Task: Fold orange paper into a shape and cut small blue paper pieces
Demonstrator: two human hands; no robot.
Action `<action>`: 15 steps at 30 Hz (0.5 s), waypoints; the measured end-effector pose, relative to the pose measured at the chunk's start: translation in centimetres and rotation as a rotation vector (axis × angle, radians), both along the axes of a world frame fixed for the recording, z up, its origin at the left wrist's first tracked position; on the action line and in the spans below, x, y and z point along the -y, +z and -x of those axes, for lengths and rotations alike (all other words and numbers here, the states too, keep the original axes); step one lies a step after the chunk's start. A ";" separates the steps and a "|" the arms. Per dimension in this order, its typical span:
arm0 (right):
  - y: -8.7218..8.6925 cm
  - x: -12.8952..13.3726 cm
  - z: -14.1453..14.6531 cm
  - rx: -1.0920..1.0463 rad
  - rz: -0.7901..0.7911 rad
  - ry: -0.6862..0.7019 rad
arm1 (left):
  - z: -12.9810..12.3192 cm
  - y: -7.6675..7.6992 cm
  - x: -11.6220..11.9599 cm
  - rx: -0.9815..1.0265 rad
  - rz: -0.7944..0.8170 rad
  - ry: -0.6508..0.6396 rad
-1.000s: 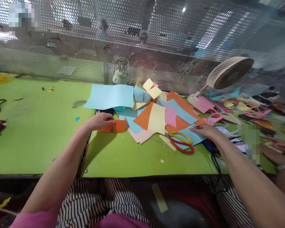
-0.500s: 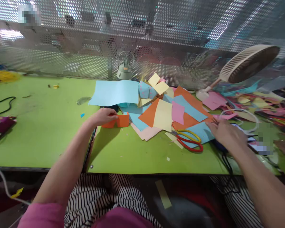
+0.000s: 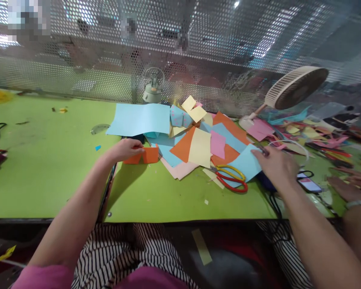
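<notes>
Reaching beyond red-and-yellow-handled metal scissors, my right hand, its fingers closed on a slim dark tool, touches light-blue paper; my left hand pinches folded orange paper above the green tabletop. Tugging the blue sheet could drag the scissors overlapping it.

Left hand and right hand wide apart, fingers bent

No text, label, brand, number or sign can be read anywhere along the green bench; the lit screen of the dark-edged rectangular phone at its right side appears too small and blurred to make out.
</notes>
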State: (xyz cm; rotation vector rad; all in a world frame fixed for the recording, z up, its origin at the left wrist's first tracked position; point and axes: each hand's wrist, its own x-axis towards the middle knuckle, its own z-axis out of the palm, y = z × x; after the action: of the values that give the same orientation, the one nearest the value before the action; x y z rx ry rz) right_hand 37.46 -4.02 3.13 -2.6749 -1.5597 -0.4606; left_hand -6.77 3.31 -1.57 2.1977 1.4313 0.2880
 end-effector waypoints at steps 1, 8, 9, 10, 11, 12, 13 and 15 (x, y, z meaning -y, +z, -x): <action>1.1 0.2 1.0 0.041 -0.070 0.019 | 0.0 0.0 0.0 0.003 0.000 0.001; 5.2 -0.4 4.1 0.135 -0.198 0.187 | 0.2 -0.2 -0.1 0.004 0.002 -0.005; 4.6 -0.8 3.4 0.119 -0.114 0.147 | 0.2 -0.2 -0.2 0.003 -0.002 -0.007; 3.9 -1.2 2.4 0.100 -0.051 0.123 | 0.1 -0.3 -0.2 0.001 -0.007 -0.010; 3.1 -1.5 1.2 0.081 0.003 0.097 | 0.1 -0.3 -0.2 0.000 -0.012 -0.013; 2.2 -1.7 -0.1 0.060 0.045 0.071 | 0.1 -0.3 -0.3 -0.001 -0.016 -0.017; 1.4 -1.8 -1.3 0.042 0.071 0.045 | 0.0 -0.4 -0.3 -0.003 -0.018 -0.021; 0.1 -1.8 -3.5 0.025 0.061 0.061 | 0.0 -0.4 -0.3 -0.008 -0.018 -0.026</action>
State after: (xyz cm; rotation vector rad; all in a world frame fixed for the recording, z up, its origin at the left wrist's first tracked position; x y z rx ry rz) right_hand 40.93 -2.27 3.19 -2.6666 -1.6836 -0.4541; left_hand -6.73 3.62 -1.97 2.2324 1.4086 0.2839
